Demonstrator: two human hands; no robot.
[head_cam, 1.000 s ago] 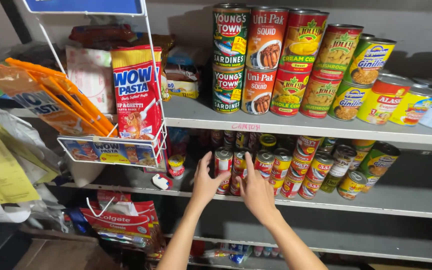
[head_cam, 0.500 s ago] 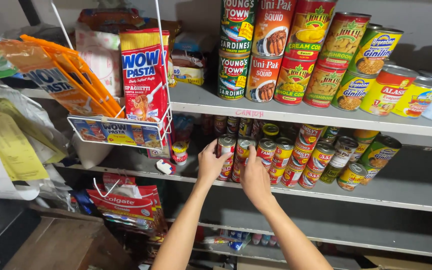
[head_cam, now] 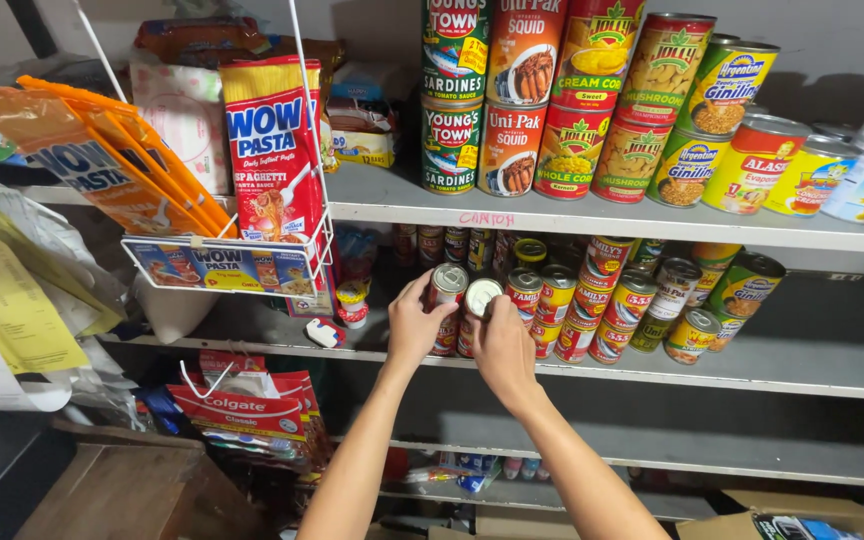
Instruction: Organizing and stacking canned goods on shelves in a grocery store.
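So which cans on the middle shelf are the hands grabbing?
The two at the left end of the front row: the left hand holds the red can, the right hand the silver-topped can beside it. No other can is touched.

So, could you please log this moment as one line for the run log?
left hand: grips small can | right hand: on neighbouring can | site: middle shelf, canned goods row

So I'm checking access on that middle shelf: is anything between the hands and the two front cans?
Nothing visible: the left hand and right hand are already on the two front cans.
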